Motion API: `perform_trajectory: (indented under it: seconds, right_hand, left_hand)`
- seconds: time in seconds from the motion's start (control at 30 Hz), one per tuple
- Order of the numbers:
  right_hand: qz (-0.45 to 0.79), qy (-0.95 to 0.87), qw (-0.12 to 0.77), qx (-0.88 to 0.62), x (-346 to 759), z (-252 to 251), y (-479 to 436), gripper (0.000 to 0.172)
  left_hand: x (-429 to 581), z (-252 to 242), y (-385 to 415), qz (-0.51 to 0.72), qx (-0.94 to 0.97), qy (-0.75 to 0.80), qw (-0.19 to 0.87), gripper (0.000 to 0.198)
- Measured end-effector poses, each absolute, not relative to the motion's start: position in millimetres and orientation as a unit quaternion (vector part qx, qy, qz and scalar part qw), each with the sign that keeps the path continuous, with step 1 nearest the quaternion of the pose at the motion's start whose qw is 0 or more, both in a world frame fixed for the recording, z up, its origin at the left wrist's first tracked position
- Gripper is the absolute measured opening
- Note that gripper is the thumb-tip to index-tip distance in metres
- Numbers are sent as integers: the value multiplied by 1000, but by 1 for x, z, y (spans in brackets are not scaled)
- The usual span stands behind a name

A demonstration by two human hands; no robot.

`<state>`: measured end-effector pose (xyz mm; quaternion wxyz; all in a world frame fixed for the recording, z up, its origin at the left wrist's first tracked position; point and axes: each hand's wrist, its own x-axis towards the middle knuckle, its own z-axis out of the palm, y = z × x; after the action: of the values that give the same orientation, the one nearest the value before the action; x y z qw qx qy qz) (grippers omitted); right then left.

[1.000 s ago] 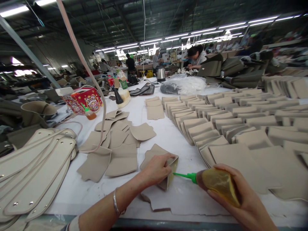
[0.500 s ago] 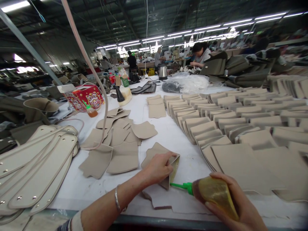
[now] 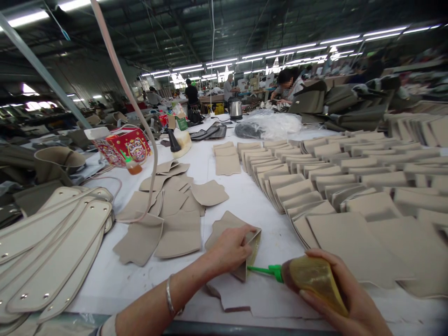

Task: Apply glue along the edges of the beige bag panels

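My left hand [image 3: 233, 248] grips a beige folded piece [image 3: 224, 223] near the table's front, a finger on its raised edge. A yellowish surface shows along the piece's right side. In my right hand [image 3: 346, 294] is a squeeze bottle of amber liquid [image 3: 310, 276], tilted on its side. The bottle's green nozzle [image 3: 261, 269] points left, its tip at the lower corner of the piece. Just below lies another flat piece with a notched edge [image 3: 234, 305], partly under white sheeting.
Loose beige pieces [image 3: 178, 228] lie left of centre, white straps [image 3: 59, 252] far left. Rows of folded pieces [image 3: 325, 186] fill the right. A hose [image 3: 140, 112] hangs at left. Behind stand a red box [image 3: 131, 144], another glue bottle [image 3: 133, 167] and a kettle [image 3: 235, 110].
The camera view has shifted slightly. Both hands, the folded piece and the bottle keep nearly the same places relative to each other.
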<state>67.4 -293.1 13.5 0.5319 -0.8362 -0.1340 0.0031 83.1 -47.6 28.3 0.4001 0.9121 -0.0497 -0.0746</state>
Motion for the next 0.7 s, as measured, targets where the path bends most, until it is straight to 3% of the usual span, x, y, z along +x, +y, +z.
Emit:
perform_trajectory:
  seconds: [0.3, 0.43, 0.53, 0.63, 0.7]
  right_hand:
    - [-111, -194, 472, -853, 122, 21, -301, 45]
    - [-93, -201, 457, -861, 116, 16, -304, 45]
    - [-39, -161, 495, -853, 106, 16, -306, 50]
    - [20, -88, 590, -802, 103, 16, -315, 59]
    - [5, -87, 629, -773, 104, 12, -325, 52]
  left_hand:
    - [86, 38, -51, -84, 917, -51, 386, 60]
    - [87, 37, -50, -89, 913, -45, 397, 60]
    - [87, 36, -50, -85, 911, -43, 401, 59]
    - [85, 37, -46, -67, 925, -33, 372, 52]
    - [84, 40, -41, -29, 945, 0, 326, 42]
